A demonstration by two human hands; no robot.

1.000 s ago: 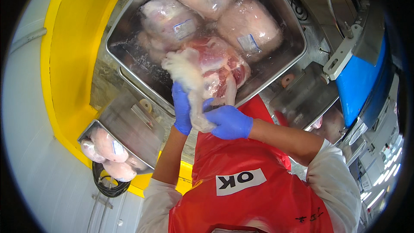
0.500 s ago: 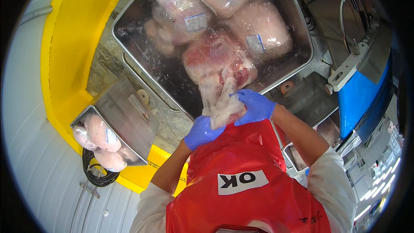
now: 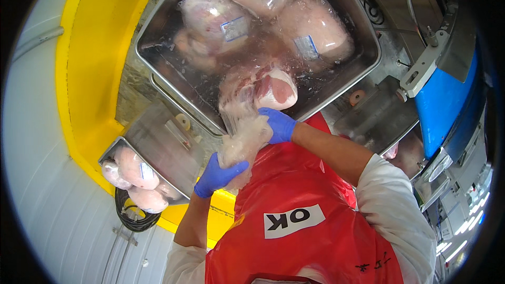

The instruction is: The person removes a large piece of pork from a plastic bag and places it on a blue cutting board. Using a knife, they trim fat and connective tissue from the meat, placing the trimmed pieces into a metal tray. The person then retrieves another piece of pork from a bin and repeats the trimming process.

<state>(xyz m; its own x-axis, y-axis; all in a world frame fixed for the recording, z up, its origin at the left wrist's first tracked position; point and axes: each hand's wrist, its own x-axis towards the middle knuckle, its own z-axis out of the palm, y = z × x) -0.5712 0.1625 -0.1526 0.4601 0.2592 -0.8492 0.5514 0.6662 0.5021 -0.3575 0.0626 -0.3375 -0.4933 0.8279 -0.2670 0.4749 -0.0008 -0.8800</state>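
Note:
Blue-gloved, my left hand is closed round the loose end of a clear plastic bag, over my red apron. My right hand, gloved alike, grips the bag higher up at the near rim of a steel tub. The bag runs down into the tub to a large piece of meat, pink with a pale fat edge, partly under water. Whether the meat is wholly inside the bag I cannot tell. Beyond it, several bagged pieces of meat with blue-edged labels sit in the water.
To the left, a smaller steel container holds more bagged meat. A yellow frame curves along that side, with a coiled black hose below. On the right stand a blue machine part with a metal bracket and a dark steel tray.
Both hands have moved left, drawing the bag's end away from the tub. The meat has turned, showing a cut face with a pale rim. My left hand has come lower, toward me.

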